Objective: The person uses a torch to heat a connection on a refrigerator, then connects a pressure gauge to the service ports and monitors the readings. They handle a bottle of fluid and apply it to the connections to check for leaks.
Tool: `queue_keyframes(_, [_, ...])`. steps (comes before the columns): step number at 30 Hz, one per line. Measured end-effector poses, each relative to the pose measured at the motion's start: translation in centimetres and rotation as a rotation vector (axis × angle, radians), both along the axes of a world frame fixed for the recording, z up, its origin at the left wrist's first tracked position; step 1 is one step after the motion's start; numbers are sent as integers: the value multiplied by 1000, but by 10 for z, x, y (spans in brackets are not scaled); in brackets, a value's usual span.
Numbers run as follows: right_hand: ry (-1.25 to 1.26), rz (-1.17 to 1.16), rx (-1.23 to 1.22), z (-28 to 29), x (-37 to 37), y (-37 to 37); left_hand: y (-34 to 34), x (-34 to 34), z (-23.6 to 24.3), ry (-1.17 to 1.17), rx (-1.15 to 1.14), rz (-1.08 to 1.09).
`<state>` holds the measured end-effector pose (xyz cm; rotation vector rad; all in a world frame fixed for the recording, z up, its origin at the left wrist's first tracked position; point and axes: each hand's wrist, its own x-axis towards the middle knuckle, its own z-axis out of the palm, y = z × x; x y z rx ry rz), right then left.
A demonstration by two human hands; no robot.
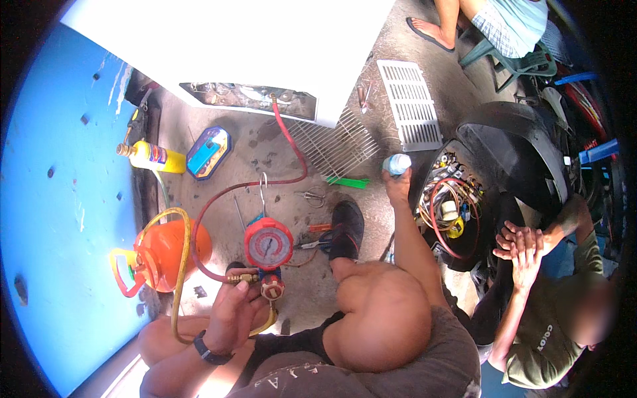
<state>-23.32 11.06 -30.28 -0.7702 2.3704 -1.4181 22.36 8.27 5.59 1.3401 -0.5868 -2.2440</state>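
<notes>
My left hand [233, 310] is closed around the lower side of a red manifold gauge [267, 243], by its brass hose fitting [240, 278]. The gauge has a round dial and a wire hook [263, 192] on top. From the fitting a red hose [222, 192] curves up to the opening under a white appliance [232, 40]. A yellow hose [180, 278] runs from the gauge to an orange gas cylinder [174, 255]. With my right arm stretched forward, my right hand [398, 191] grips a pale blue plastic bottle [397, 164], seen from its end.
A yellow bottle-shaped cylinder [158, 157] and a blue case [208, 152] lie left. A wire rack [338, 142] and white vent grille [410, 105] lie ahead. An open black tool case [479, 232] of fittings stands right, beside another person's clasped hands [524, 249]. Pliers [317, 242] lie near my shoe.
</notes>
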Motion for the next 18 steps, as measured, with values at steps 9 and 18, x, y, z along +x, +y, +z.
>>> queue_keyframes(9, [-28,22,-46,16,12,-7,4,-3,5,56,-3,-7])
queue_keyframes(18, [-370,27,-353,-1,4,-6,7,4,-2,55,-46,-3])
